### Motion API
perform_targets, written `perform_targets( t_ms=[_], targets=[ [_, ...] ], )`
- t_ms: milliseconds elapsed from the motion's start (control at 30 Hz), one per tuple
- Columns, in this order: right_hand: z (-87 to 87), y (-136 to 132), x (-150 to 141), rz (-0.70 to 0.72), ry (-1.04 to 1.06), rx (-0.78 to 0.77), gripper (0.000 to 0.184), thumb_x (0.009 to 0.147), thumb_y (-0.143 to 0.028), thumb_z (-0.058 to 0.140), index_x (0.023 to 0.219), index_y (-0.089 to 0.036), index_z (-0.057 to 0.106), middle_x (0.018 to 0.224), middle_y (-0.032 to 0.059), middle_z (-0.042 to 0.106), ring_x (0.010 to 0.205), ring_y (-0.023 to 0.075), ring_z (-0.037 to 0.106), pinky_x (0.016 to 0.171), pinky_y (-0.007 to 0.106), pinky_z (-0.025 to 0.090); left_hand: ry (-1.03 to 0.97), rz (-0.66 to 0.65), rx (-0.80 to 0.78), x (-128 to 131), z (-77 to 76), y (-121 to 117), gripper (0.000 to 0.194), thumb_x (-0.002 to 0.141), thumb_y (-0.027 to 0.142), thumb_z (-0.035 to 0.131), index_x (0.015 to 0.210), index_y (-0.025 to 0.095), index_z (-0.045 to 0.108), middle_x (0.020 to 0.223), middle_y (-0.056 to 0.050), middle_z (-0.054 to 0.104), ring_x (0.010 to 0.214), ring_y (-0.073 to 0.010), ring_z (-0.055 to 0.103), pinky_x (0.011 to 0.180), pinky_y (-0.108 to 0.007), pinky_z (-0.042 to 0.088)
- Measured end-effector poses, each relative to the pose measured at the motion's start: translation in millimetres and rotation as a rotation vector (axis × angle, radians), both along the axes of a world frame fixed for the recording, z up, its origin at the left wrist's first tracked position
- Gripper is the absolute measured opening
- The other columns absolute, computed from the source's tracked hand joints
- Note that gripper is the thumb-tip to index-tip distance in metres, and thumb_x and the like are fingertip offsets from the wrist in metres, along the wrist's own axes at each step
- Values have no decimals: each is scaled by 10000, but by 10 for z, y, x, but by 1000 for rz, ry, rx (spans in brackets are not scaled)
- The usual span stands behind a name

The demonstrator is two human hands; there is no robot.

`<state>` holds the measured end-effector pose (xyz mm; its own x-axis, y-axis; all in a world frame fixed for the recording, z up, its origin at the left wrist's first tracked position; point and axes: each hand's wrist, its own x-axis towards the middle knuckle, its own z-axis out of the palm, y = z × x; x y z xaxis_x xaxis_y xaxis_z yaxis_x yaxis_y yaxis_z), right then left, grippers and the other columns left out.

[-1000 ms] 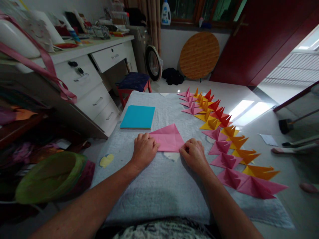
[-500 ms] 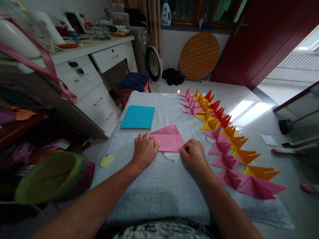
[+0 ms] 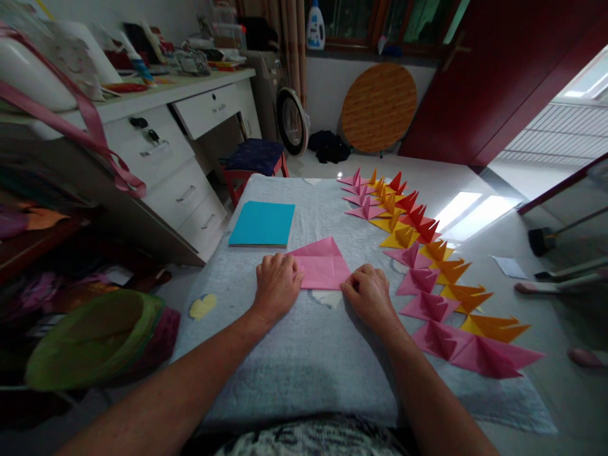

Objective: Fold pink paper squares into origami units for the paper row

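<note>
A pink sheet of origami paper [image 3: 325,266], folded and creased, lies flat on the cloth-covered table [image 3: 294,367]. At its left corner my left hand [image 3: 278,284] has its fingers curled and pressed together on the paper. My right hand [image 3: 369,290] pinches the lower right corner between thumb and fingers. Beyond my left hand sits a stack of blue square paper [image 3: 263,223]. To the right stand rows of folded paper cranes, among them a pink crane [image 3: 430,307], an orange crane [image 3: 465,296] and a red crane [image 3: 420,218].
A green-lined waste basket [image 3: 95,342] stands on the floor left of the table. Behind the table are a stool [image 3: 259,155] and a washing machine with its round door [image 3: 291,121] open. White drawers [image 3: 175,183] run along the left.
Both hands and the pink paper hold nearly the same place. The whole view has shifted very slightly.
</note>
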<state>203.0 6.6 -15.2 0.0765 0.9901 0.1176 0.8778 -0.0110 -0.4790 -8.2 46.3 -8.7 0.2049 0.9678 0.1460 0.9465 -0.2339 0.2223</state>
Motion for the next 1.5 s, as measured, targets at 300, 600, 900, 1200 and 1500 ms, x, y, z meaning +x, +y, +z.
perform_targets(
  t_ms=[300, 600, 900, 1200, 1500],
  targets=[
    [44, -12, 23, -21, -9, -13, 199, 848, -240, 665, 654, -196, 650, 871, 73, 611, 859, 239, 474, 732, 351, 302, -15, -481, 8, -28, -14, 63, 211, 932, 98, 485, 878, 200, 661, 974, -74, 668, 968, -240, 565, 868, -374, 436],
    [87, -11, 73, -10, -15, -80, 198, 874, -258, 644, 689, -190, 652, 924, 73, 616, 904, 246, 475, 763, 359, 304, 121, -521, 2, 35, 79, -350, 691, 809, 620, 681, 1405, 298, 543, 1267, -155, 569, 1173, -359, 498, 1003, -489, 419],
    [114, -40, 184, 45, 65, -139, 76, 791, -144, 657, 808, -207, 695, 1009, 60, 609, 1004, 244, 483, 851, 357, 327, 197, -497, -32, 52, 13, -426, 783, 806, 748, 565, 1461, 326, 501, 1379, -182, 497, 1272, -401, 403, 1076, -542, 333],
    [131, -33, 229, 77, 79, -168, 78, 840, -168, 623, 791, -194, 678, 1030, 67, 603, 1010, 238, 481, 880, 364, 331, 214, -492, 27, 35, -16, -432, 772, 820, 771, 521, 1465, 346, 492, 1380, -155, 514, 1290, -386, 401, 1094, -556, 281],
    [108, -31, 180, 35, -8, -142, 115, 850, -179, 593, 770, -191, 674, 1014, 72, 615, 980, 243, 479, 813, 358, 324, 206, -586, 18, 60, -78, -424, 757, 902, 708, 464, 1475, 214, 463, 1534, -160, 432, 1428, -338, 351, 1176, -490, 227]
  ],
)
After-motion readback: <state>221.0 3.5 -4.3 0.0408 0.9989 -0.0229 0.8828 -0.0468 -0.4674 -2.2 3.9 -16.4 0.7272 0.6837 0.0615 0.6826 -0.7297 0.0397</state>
